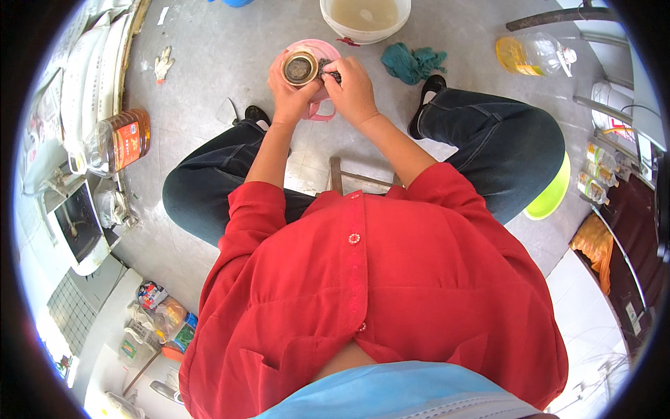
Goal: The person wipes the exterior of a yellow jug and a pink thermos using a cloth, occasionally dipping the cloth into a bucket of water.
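My left hand (287, 94) grips a round metal part (299, 68) with a brassy rim and a dark, dirty centre. Close to its right side, my right hand (349, 86) pinches a dark scouring pad (330, 70), which looks like steel wool. Both hands are above a pink plastic vessel with a handle (325, 112); its inside is mostly hidden by the hands and the metal part. Beyond it stands a white basin (339, 27) of cloudy water. A crumpled teal cloth (411, 63) lies on the floor to the right.
A wooden stool (336, 175) is between the legs. Oil bottles stand or lie at left (128, 141) and right (531, 54). A glove (164, 65) and a scraper-like blade (227, 111) lie on the floor at left. A lime-green basin (549, 194) is beside the right knee.
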### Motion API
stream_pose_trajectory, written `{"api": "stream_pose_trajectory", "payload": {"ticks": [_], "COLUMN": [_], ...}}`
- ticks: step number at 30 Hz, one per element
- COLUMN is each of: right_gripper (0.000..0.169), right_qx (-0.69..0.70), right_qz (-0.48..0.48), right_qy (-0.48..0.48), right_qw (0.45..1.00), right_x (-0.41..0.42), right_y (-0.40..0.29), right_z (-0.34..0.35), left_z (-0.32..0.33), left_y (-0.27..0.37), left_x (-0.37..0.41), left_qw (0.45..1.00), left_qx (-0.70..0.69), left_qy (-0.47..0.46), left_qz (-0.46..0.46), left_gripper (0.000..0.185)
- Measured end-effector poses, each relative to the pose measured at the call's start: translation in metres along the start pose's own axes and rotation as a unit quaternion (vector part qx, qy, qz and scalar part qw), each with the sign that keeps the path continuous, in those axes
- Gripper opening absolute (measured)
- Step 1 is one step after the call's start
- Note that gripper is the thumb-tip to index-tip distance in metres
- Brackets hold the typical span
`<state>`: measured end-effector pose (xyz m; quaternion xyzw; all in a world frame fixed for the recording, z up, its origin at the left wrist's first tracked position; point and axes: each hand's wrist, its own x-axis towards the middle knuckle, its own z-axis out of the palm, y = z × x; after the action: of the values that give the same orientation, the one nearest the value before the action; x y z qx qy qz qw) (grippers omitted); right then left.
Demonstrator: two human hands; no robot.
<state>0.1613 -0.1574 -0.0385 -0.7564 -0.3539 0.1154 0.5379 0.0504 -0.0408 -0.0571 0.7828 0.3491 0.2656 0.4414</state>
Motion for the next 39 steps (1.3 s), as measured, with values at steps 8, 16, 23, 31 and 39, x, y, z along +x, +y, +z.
{"api": "stream_pose_trajectory", "payload": {"ticks": [8, 16, 23, 31, 39], "right_gripper": [0.014, 0.013, 0.013, 0.013, 0.013], "right_qx": [-0.074, -0.062, -0.153, -0.106, -0.108], "right_qz": [0.003, -0.021, -0.064, -0.046, -0.044], "right_qy": [0.023, 0.009, 0.042, -0.049, -0.002], "right_qw": [0.997, 0.998, 0.985, 0.992, 0.993], "right_x": [0.018, -0.018, 0.01, -0.033, -0.018], "right_y": [-0.005, -0.001, -0.002, 0.006, 0.012], "right_z": [0.012, 0.008, 0.015, 0.0, 0.01], "left_z": [-0.01, -0.016, -0.017, -0.018, -0.017], "left_y": [-0.01, -0.017, -0.018, -0.025, -0.026], "left_x": [0.005, 0.007, 0.009, 0.008, 0.011], "left_qw": [0.997, 0.992, 0.993, 0.991, 0.991], "left_qx": [0.01, 0.059, 0.026, 0.013, 0.036], "left_qy": [-0.07, -0.088, -0.094, -0.093, -0.081], "left_qz": [0.012, 0.065, 0.06, 0.093, 0.098], "left_gripper": [0.095, 0.096, 0.099, 0.098, 0.102]}}
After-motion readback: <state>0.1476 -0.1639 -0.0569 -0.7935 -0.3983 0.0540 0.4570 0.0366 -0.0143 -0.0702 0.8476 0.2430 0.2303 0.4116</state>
